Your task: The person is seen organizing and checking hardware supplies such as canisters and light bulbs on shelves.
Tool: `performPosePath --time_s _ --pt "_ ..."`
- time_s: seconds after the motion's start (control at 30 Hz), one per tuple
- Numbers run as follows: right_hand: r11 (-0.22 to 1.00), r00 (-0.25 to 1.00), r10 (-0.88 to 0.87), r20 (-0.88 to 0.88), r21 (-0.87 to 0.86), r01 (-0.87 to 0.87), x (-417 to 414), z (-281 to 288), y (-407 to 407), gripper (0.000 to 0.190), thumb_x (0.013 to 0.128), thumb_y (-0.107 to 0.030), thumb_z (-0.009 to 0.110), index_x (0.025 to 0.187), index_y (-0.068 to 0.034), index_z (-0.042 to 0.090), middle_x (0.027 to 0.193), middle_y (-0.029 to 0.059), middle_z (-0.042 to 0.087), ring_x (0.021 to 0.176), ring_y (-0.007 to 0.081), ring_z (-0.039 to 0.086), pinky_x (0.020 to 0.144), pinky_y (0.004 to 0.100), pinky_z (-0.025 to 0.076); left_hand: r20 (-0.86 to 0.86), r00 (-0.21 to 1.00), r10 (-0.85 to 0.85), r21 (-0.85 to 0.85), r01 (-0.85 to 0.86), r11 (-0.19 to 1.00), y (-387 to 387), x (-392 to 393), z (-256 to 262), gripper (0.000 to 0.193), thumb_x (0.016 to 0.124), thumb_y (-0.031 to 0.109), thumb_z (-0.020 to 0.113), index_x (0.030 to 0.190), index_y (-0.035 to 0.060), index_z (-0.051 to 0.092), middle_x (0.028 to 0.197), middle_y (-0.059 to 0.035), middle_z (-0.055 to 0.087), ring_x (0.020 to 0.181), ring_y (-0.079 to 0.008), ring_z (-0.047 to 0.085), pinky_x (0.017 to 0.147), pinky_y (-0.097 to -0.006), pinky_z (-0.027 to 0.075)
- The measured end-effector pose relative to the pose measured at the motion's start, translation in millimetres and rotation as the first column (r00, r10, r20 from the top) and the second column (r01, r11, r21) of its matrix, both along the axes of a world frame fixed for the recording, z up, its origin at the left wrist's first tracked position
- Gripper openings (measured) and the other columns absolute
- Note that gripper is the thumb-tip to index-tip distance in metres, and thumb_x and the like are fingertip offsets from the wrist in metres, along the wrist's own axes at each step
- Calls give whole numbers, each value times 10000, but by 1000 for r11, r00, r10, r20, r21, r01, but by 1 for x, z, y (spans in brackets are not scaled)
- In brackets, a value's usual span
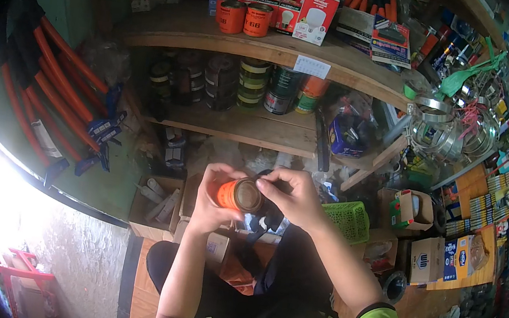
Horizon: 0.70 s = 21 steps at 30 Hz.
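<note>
An orange metal can is held in my left hand, its round lid end turned up toward the camera and tilted to the right. My right hand is at the can's right side, thumb and index finger pinched together beside the rim. A dark piece shows at those fingertips; what it is, and whether it is gripped, I cannot tell. Similar orange cans stand on the upper wooden shelf with boxed light bulbs beside them.
Stacked cans stand on the lower shelf. A green plastic basket lies right of my hands, and a cardboard box with white tubes is at the left. Orange-handled tools hang at left, metal hose clamps at right.
</note>
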State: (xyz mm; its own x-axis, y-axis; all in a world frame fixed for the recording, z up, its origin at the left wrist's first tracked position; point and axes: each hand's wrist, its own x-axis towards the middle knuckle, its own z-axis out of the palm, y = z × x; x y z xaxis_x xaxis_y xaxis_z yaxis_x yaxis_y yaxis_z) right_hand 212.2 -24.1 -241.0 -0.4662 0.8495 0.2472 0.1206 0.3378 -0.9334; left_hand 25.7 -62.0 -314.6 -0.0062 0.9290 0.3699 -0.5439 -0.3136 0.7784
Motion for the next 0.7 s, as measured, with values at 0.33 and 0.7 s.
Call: performPosePath --time_s 0.33,0.7 --pt "870 979 169 -112 -450 -201 13 4 18 116 813 -79 791 849 -32 692 861 14 691 822 68 624 770 218 483 -91 990 108 -6 -109 994 -4 4 -13 701 758 624 753 1039 1 599 974 -60 658 917 -125 618 821 -286 497" --pt "927 981 195 -18 -324 -190 -6 2 1 190 838 -148 785 929 10 734 907 44 713 847 87 638 791 234 504 29 990 -141 -220 143 965 -6 -6 -9 506 921 529 580 894 24 592 804 -72 616 646 -145 608 560 -262 488"
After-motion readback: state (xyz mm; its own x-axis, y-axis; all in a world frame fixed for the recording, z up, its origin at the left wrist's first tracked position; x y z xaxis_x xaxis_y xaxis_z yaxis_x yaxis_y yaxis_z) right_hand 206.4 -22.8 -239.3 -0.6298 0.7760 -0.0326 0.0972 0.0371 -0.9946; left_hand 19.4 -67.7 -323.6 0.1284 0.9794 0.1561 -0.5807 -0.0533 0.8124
